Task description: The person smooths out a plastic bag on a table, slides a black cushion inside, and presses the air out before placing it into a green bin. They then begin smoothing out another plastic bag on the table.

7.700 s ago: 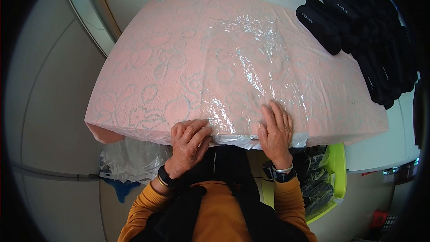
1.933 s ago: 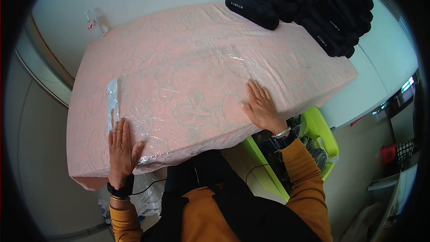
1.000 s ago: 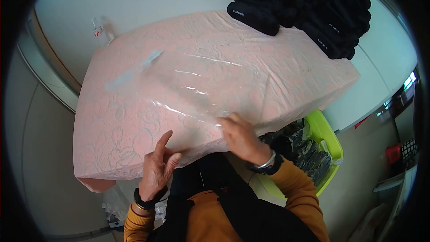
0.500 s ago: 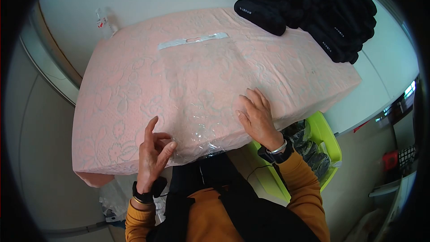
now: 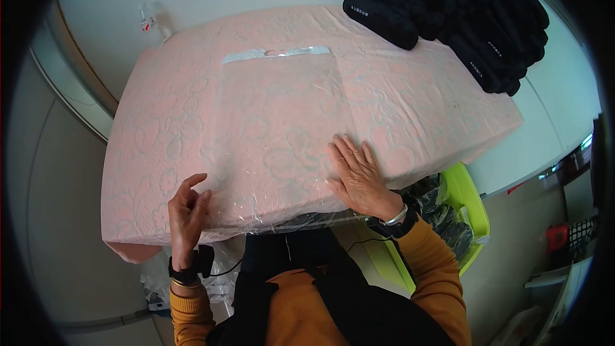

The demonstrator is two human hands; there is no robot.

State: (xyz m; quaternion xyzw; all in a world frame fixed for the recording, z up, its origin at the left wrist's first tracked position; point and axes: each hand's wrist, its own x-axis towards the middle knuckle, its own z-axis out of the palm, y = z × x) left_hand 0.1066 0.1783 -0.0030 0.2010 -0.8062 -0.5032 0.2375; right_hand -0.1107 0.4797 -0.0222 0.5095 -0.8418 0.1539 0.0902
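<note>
A clear plastic bag [image 5: 275, 109] lies spread on the pink patterned cloth, its white handle strip [image 5: 277, 53] at the far end and its near end hanging over the front edge. My right hand [image 5: 360, 183] rests flat on the bag's right side, fingers stretched out. At the near left side, my left hand [image 5: 188, 213] has its fingers curled, with thumb and fingers at the bag's edge; the exact pinch point is hard to see.
Several black padded rolls with white lettering [image 5: 381, 19] are piled at the back right. A clear bottle [image 5: 152, 28] stands at the back left. Below the table's right front is a green bin [image 5: 475, 218] holding dark wrapped items. Crumpled clear plastic [image 5: 221, 275] sits below the left front.
My left hand has moved left, and the bag now lies wider and flatter. My right hand has shifted slightly left and down, its fingers flattened onto the bag.
</note>
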